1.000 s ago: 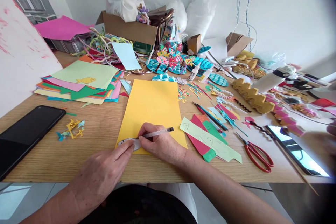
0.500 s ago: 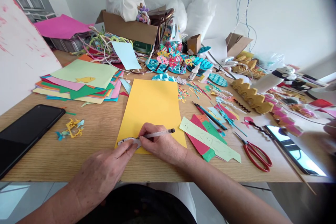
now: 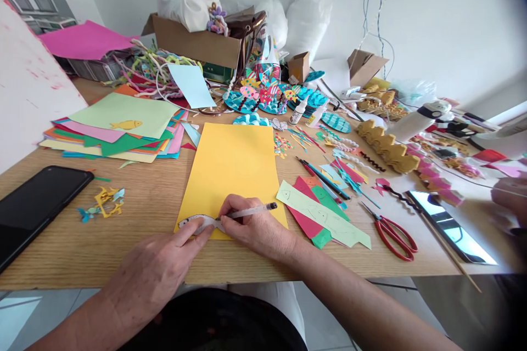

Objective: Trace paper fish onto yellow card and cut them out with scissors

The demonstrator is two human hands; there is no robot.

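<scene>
Pen (image 3: 252,211) in right hand (image 3: 256,228), two small bottles (image 3: 298,112)

Matt smooth yellow paper sheet (image 3: 233,170); wood-grain tabletop (image 3: 140,241) under it; right of sheet, scissors (image 3: 394,237), glossy red handles, metal blades.

The black smartphone (image 3: 37,208) is cut off at left; the left hand (image 3: 154,263) partly hides the white paper cutout (image 3: 201,221); a person's blurred hand (image 3: 510,198) is cut off at right.
</scene>
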